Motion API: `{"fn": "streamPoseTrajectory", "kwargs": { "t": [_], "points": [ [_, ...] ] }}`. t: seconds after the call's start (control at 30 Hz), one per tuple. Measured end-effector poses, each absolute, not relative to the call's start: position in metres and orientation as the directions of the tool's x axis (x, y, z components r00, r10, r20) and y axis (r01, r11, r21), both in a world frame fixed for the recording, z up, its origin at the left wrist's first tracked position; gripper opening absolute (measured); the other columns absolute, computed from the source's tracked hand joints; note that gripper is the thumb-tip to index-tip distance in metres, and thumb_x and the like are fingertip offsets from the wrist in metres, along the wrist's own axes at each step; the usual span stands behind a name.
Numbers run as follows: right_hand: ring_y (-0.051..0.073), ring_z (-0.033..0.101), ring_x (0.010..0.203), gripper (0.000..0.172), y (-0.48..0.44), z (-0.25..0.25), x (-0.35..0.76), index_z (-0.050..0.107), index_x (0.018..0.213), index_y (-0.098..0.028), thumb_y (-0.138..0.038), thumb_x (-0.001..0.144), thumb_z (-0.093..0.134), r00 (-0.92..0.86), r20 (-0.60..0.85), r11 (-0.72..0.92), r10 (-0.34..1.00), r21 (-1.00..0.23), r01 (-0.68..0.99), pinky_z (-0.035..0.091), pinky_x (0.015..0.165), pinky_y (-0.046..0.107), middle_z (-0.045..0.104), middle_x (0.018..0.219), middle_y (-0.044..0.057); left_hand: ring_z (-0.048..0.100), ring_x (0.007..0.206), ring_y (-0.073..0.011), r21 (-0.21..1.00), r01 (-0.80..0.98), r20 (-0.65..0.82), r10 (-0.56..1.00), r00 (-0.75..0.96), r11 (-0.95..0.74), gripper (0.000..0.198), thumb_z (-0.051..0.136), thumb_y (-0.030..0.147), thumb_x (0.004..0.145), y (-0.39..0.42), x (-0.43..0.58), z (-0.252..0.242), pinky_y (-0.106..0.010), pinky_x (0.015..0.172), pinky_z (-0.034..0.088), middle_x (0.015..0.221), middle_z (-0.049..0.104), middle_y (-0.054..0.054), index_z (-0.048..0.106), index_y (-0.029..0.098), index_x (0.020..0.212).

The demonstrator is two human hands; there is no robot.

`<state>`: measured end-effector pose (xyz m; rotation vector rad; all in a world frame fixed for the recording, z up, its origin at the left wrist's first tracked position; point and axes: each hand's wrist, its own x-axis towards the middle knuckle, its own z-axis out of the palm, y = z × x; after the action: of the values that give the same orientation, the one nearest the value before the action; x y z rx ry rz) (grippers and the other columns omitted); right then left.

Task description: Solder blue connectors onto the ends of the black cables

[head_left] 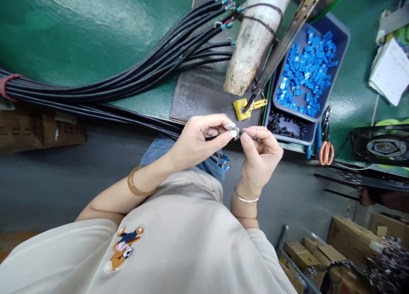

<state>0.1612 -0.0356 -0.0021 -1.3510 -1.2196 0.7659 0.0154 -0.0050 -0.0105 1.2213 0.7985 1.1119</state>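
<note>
My left hand (204, 136) is closed around the end of a black cable, its thumb and fingertips pinched together, with a whitish wrap on the fingertips. Close against it, my right hand (260, 153) pinches at the cable's tip with thumb and forefinger; the small dark part between them is too small to name. Below my hands, cable ends with blue connectors (223, 162) hang over my lap. A long bundle of black cables (128, 87) runs in from the left, its far ends stripped to coloured wires (226, 23).
A grey-blue bin (343, 42) of blue connectors stands at the right, with small black parts (286, 125) in front. A white tube (255, 38) and metal arm (284, 42) slant down over a dark mat (194, 93). Orange-handled pliers (326, 153) and a fan (383, 147) lie further right.
</note>
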Motion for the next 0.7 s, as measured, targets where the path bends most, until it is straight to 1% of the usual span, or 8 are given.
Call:
{"fn": "streamPoseTrajectory", "kwargs": {
  "t": [0.1, 0.23, 0.5, 0.7],
  "points": [
    [0.007, 0.056, 0.068, 0.004, -0.0361, -0.0022, 0.1617, 0.07, 0.081, -0.021, -0.018, 0.079, 0.071, 0.254, 0.188, 0.122, 0.949, -0.96, 0.252, 0.039, 0.05, 0.021, 0.064, 0.08, -0.001, 0.051, 0.063, -0.0049, 0.976, -0.215, 0.083, 0.952, 0.296, -0.018, 0.01, 0.066, 0.021, 0.083, -0.0049, 0.0156, -0.0108, -0.013, 0.058, 0.046, 0.073, 0.059, 0.0, 0.063, 0.013, 0.078],
    [0.006, 0.052, 0.063, 0.005, -0.0362, -0.0026, 0.1618, 0.069, 0.081, -0.021, -0.016, 0.079, 0.07, 0.254, 0.188, 0.128, 0.949, -0.963, 0.237, 0.035, 0.048, 0.021, 0.063, 0.081, -0.001, 0.05, 0.061, -0.0046, 0.975, -0.223, 0.082, 0.953, 0.292, -0.015, 0.01, 0.065, 0.021, 0.083, -0.0053, 0.0151, -0.0106, -0.013, 0.056, 0.045, 0.072, 0.058, 0.0, 0.062, 0.013, 0.078],
    [0.008, 0.057, 0.071, 0.004, -0.0356, -0.0041, 0.1605, 0.069, 0.082, -0.022, -0.019, 0.08, 0.071, 0.24, 0.21, 0.144, 0.948, -0.953, 0.267, 0.043, 0.055, 0.021, 0.064, 0.082, -0.002, 0.054, 0.066, -0.0063, 0.984, -0.174, 0.097, 0.951, 0.293, -0.047, 0.01, 0.065, 0.021, 0.084, -0.0063, 0.015, -0.0131, -0.015, 0.06, 0.048, 0.075, 0.062, -0.001, 0.065, 0.013, 0.079],
    [0.007, 0.057, 0.071, 0.005, -0.0343, -0.0052, 0.1607, 0.07, 0.08, -0.022, -0.017, 0.079, 0.072, 0.25, 0.2, 0.145, 0.947, -0.964, 0.223, 0.042, 0.056, 0.021, 0.064, 0.079, -0.002, 0.054, 0.064, -0.0052, 0.981, -0.163, 0.149, 0.948, 0.283, -0.105, 0.007, 0.065, 0.018, 0.082, -0.006, 0.0151, -0.0145, -0.013, 0.059, 0.047, 0.074, 0.064, -0.001, 0.068, 0.011, 0.08]
  ]
}}
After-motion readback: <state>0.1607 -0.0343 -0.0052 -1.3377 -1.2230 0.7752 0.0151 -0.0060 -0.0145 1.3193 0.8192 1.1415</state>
